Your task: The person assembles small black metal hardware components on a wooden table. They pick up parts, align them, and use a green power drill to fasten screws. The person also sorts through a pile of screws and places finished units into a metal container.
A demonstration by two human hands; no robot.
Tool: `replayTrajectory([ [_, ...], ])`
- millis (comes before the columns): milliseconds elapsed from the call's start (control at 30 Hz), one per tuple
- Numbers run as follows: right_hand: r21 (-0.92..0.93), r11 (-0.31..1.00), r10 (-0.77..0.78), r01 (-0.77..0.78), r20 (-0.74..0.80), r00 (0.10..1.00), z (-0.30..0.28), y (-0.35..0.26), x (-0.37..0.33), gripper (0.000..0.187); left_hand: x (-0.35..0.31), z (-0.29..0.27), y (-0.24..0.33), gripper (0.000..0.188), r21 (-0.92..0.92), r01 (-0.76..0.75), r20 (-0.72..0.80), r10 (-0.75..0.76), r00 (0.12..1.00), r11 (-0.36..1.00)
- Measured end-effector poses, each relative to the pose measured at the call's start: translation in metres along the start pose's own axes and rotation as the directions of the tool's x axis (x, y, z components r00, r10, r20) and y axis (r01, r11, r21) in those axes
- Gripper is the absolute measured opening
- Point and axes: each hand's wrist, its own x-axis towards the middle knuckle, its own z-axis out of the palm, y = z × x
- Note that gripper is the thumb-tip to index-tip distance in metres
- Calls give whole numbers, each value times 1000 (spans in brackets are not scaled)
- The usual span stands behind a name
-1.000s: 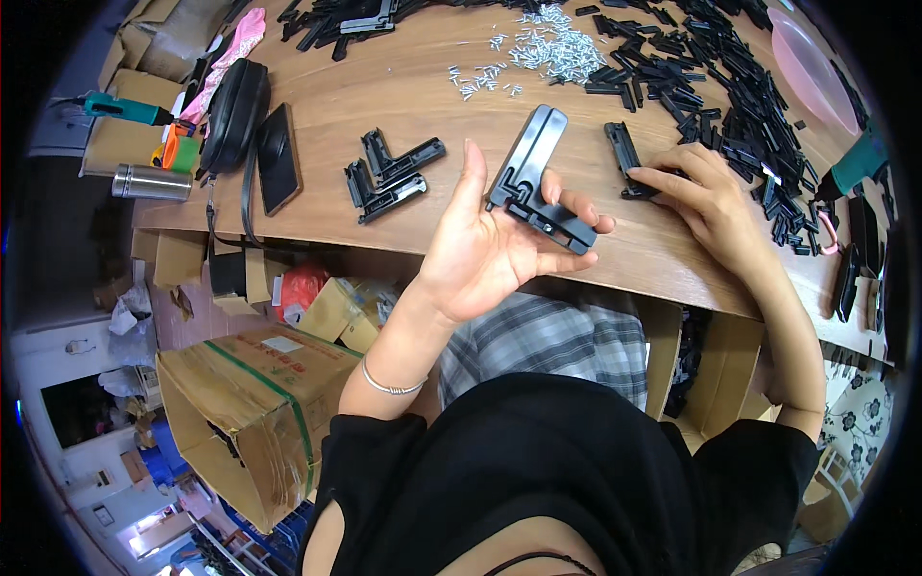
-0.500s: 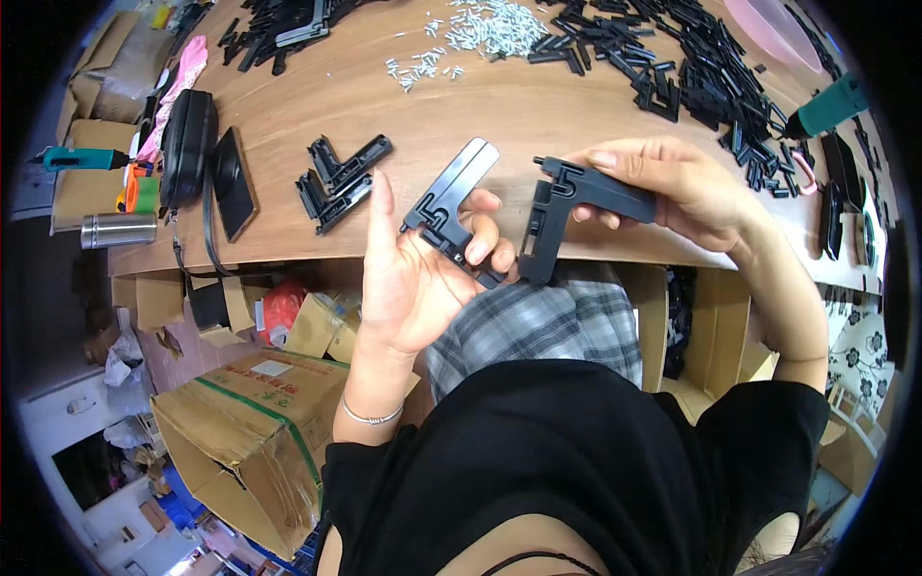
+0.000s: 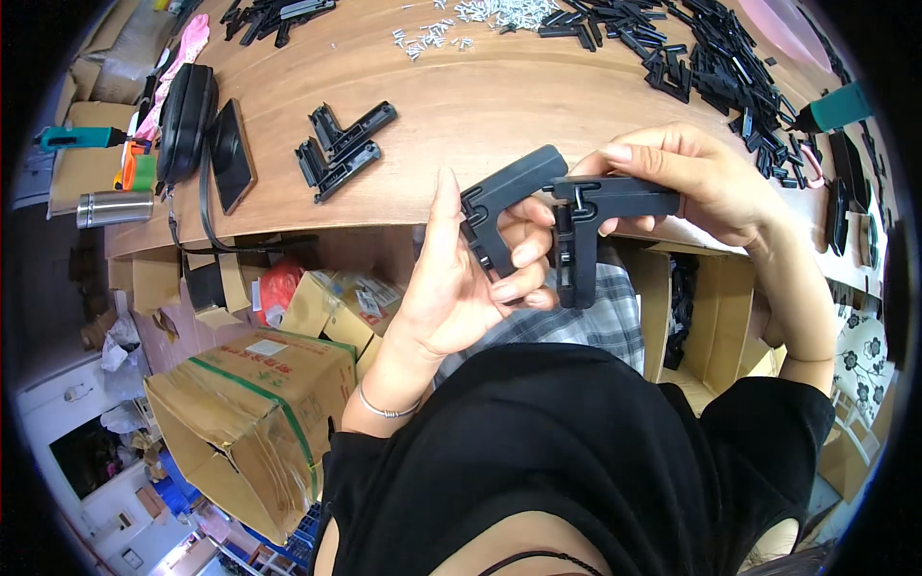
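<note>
My left hand [image 3: 444, 296] is raised over my lap at the table's near edge, fingers curled round a black L-shaped plastic part [image 3: 506, 189]. Its thumb points up, off the part. Close on the right, my right hand [image 3: 706, 182] grips a similar black L-shaped part [image 3: 629, 197] by one arm, thumb on top. The other arm of that part hangs down beside my left fingers. The two parts almost meet; whether they touch, I cannot tell. Farther left on the table lie two black L-shaped pieces [image 3: 344, 154] with their hollow sides up.
Small silver screws [image 3: 499, 12] lie scattered at the back. A heap of black parts [image 3: 715, 72] spreads across the far right, near a teal power screwdriver [image 3: 834, 108]. To the left are a phone [image 3: 233, 156], a black case [image 3: 185, 125] and a steel flask [image 3: 115, 208]. Cardboard boxes [image 3: 254, 413] stand below.
Both hands have shifted right and closer together. The left part has turned from its shiny, pale-looking face to a dark edge. The table appears higher in view.
</note>
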Motion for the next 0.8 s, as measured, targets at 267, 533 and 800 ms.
replayTrajectory([
  [267, -140, 990, -34, 26, -49, 998, -13, 2, -7, 36, 11, 6, -25, 65, 192, -35, -262, 86, 961, 981],
  [533, -265, 963, -67, 38, -99, 993, -25, 12, -22, 35, 24, 14, -39, 72, 303, 88, -65, -71, 995, 949],
  [800, -416, 908, -106, 51, -111, 988, -26, 17, -46, 33, 31, 18, -48, 57, 337, 157, 8, -170, 985, 928],
])
